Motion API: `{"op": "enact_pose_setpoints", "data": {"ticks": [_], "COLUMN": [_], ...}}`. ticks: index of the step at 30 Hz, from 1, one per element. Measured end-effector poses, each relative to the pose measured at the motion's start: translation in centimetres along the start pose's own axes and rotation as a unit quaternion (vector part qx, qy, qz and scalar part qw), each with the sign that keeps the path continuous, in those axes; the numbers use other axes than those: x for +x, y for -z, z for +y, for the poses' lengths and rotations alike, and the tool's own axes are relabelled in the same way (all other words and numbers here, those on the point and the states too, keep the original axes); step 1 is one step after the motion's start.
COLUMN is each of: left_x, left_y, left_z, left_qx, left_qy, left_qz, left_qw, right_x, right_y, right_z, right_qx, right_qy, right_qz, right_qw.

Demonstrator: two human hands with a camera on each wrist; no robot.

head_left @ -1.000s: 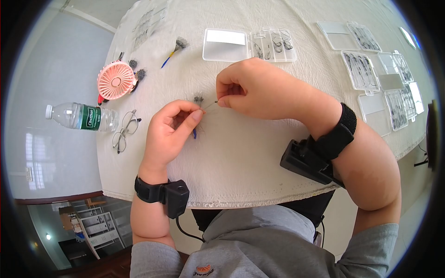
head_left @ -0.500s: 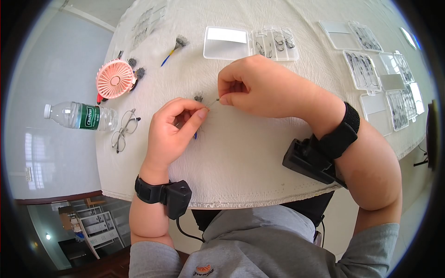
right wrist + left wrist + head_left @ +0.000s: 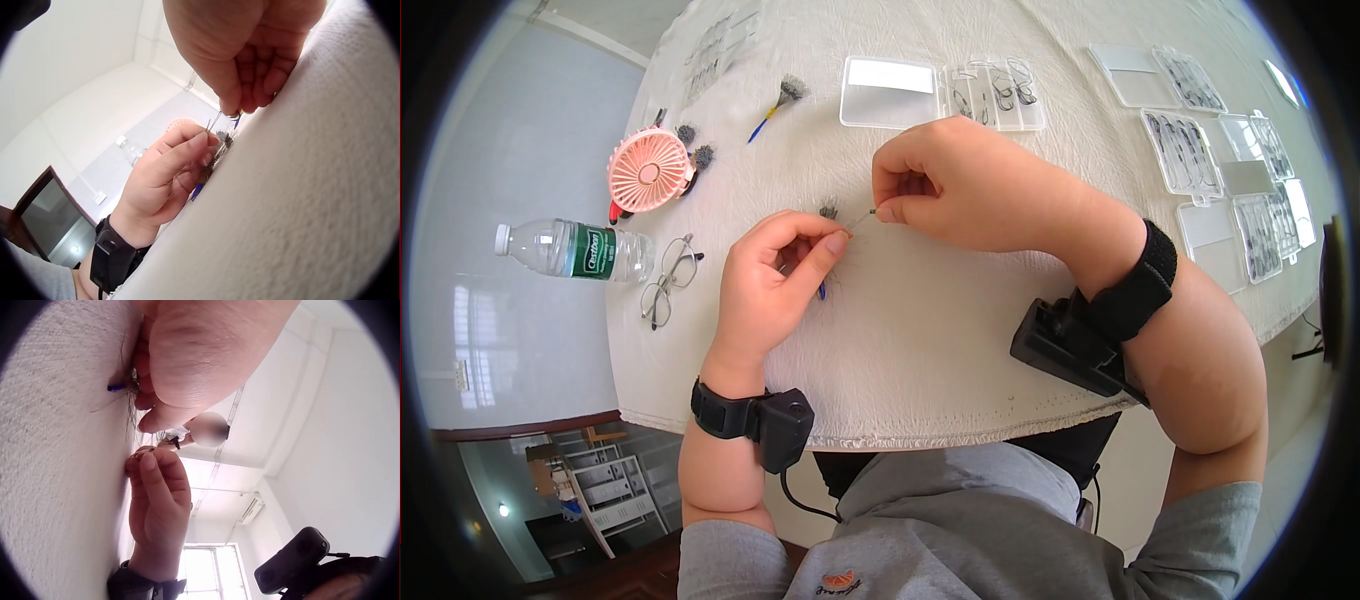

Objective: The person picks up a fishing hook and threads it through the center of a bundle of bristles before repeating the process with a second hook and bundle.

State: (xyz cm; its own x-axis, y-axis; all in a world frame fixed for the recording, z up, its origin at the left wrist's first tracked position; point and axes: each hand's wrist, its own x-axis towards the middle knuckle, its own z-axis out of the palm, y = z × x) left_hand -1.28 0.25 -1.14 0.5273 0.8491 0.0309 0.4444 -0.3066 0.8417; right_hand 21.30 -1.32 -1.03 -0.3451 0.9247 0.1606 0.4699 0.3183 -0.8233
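Observation:
Between thumb and index finger, the left hand (image 3: 775, 275) pinches a thin wire-like piece (image 3: 209, 127). The right hand (image 3: 960, 190) faces it, thumb and fingertips pinching a small dark piece (image 3: 872, 211) at the other end of a thin line. Only a small gap parts the two hands' fingertips. Beside and beneath the left fingers lies a bundle of fine dark wires (image 3: 829, 213) with a blue end (image 3: 116, 387), partly hidden by that hand. In the right wrist view the left hand (image 3: 164, 172) shows from the side, close to the bundle.
Behind the right hand lies an open clear case (image 3: 887, 92) holding hooks. More cases (image 3: 1180, 152) lie at the right. A second wire bundle (image 3: 790, 91) is at the back. A pink fan (image 3: 650, 170), a bottle (image 3: 580, 250) and glasses (image 3: 668, 283) are at the left.
Both hands have shifted slightly to the right, the right hand also a little away from the body. Their pinches look the same.

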Motion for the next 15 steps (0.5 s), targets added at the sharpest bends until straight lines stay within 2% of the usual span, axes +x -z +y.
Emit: {"op": "enact_pose_setpoints", "data": {"ticks": [15], "left_x": [0.04], "left_y": [0.02], "left_z": [-0.11], "left_qx": [0.005], "left_qy": [0.003], "left_qz": [0.001], "left_qw": [1.0], "right_x": [0.05], "right_y": [0.0], "right_z": [0.18], "right_qx": [0.007], "right_qy": [0.003], "right_qz": [0.009], "right_qw": [1.0]}}
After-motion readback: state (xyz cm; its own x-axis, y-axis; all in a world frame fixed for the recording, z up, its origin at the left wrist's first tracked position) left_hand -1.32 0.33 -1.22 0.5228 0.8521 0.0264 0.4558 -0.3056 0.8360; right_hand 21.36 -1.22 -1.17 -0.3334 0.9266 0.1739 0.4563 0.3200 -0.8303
